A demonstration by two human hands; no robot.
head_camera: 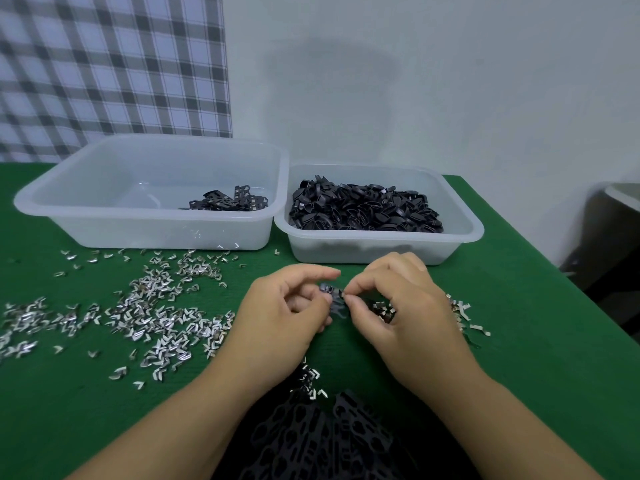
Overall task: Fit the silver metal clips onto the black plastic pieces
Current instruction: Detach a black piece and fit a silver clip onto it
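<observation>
Black plastic piece (pixel 333 299) is held above the green table (pixel 519 341), near the middle of the view, between both hands. The left hand (pixel 284 313) has its fingers curled, and its thumb and forefinger pinch the piece from the 9 o'clock side. The right hand (pixel 398 306) is curled too; its thumb and forefinger tips press together on the edge of the piece at 3 o'clock. Whether a clip sits between these tips is too small to tell.

Many silver metal clips (pixel 156 317) lie scattered on the table at 9 o'clock from the hands, and a smaller group (pixel 460 310) lies at 3 o'clock, just beside the right hand. At 12 o'clock stands a clear tub (pixel 460 233) full of loose black parts (pixel 363 209). At 11 o'clock, touching it, a bigger clear tub (pixel 69 216) holds a few black pieces (pixel 228 200) in its right corner. At 6 o'clock, between the forearms, lies a heap of black lattice strips (pixel 322 438).
</observation>
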